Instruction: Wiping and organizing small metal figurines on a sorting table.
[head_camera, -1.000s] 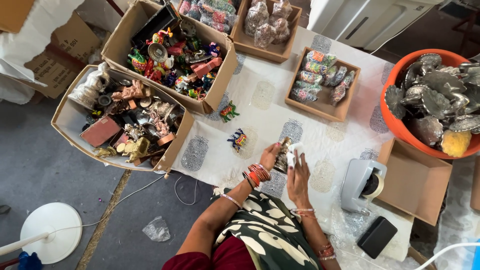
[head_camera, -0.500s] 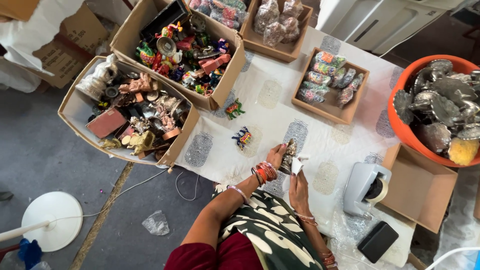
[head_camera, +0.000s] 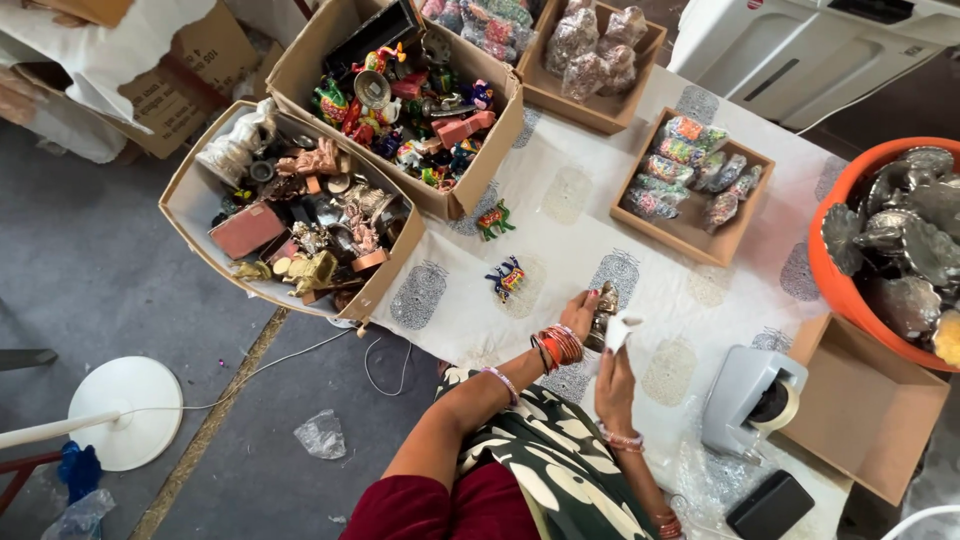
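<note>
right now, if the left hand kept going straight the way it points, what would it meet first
Probably the shallow box of wrapped packets. The left hand, holding a small dark figurine, points up and away across the patterned cloth; depth is unclear.

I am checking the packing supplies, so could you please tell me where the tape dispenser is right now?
In the head view the grey tape dispenser stands on the table at lower right, between the person's right hand and an empty cardboard box.

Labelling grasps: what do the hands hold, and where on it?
Left hand grips a small dark figurine around its body; right hand pinches a white scrap by its lower edge.
</note>
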